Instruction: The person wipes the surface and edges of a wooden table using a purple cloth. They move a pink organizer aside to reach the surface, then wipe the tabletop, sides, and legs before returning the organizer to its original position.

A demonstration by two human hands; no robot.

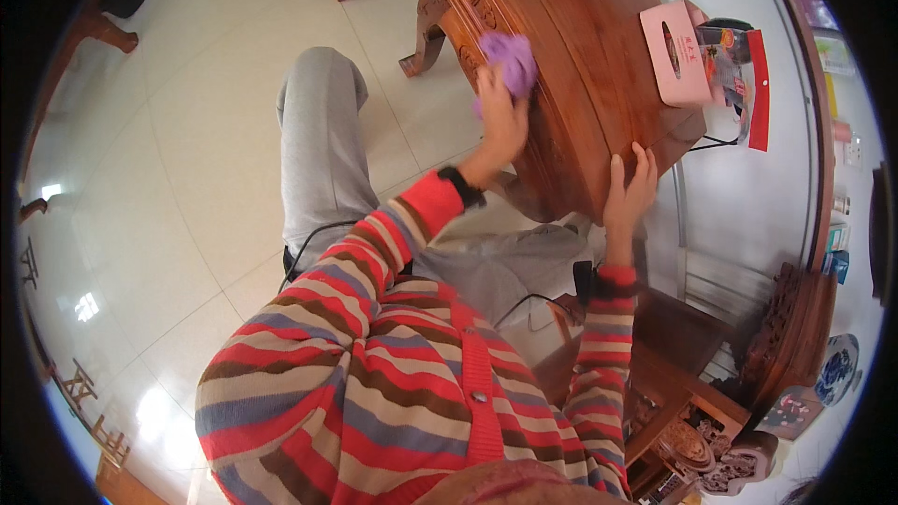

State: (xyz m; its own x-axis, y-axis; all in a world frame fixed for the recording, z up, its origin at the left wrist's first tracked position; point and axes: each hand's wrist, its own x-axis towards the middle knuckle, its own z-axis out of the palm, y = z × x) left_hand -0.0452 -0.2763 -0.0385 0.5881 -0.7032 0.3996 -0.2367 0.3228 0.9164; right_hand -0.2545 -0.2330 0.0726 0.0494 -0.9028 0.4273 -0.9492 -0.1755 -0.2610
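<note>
My left hand (500, 123) grips a crumpled purple cloth (515, 63), pressed against the carved, moulded side edge of a reddish-brown wooden table (575, 35). Part of the cloth hangs below my fingers. Over the table's near end, my right hand (631, 186) rests with fingers spread on the top and nothing held. A pink tissue box (675, 52) stands on the table's right side. Beside it is a clear plastic packet with a red edge (758, 91), its contents partly hidden. One curved table leg (424, 31) shows at the left.
My grey-trousered leg (323, 133) bends left of the table over pale floor tiles (210, 119). A white wall (758, 203) bounds the right. Carved wooden furniture (691, 449) stands low right, near a blue-and-white porcelain piece (836, 368). A black cable (316, 242) crosses my lap.
</note>
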